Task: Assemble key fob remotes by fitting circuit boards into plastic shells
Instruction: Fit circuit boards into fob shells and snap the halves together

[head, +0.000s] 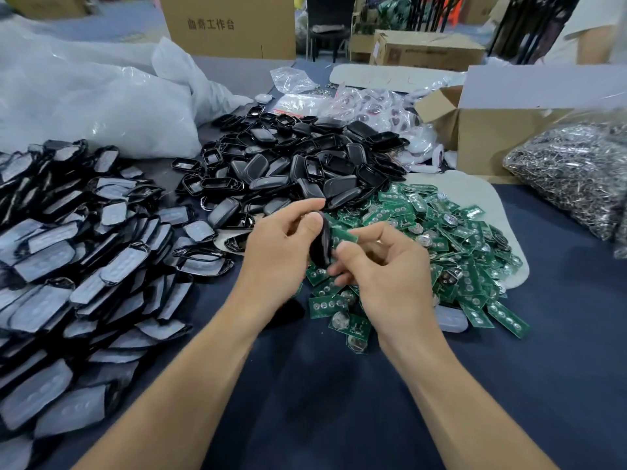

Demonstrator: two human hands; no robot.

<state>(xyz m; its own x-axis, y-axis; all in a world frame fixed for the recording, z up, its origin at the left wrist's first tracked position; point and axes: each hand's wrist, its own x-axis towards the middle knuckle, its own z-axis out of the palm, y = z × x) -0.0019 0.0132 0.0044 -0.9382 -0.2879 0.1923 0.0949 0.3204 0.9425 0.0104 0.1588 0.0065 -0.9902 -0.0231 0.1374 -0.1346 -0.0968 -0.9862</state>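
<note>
Over dark cloth [305, 385], left hand [274, 252] grips shell [320, 245], right hand [383, 266] pinches board [344, 236] against it.

Only readable bit: five dark Chinese characters printed on the front of the tall cardboard box [227, 27] at the back. Last three pretty clearly 工作台, first two too smudgy to call. Dark square stamp plus small print on the low carton [427, 50] further right, way too blurry. Faint reddish scribbles on the white sheet [390, 76], illegible. Any print on the green circuit boards [505, 318] too tiny to make out.
</note>
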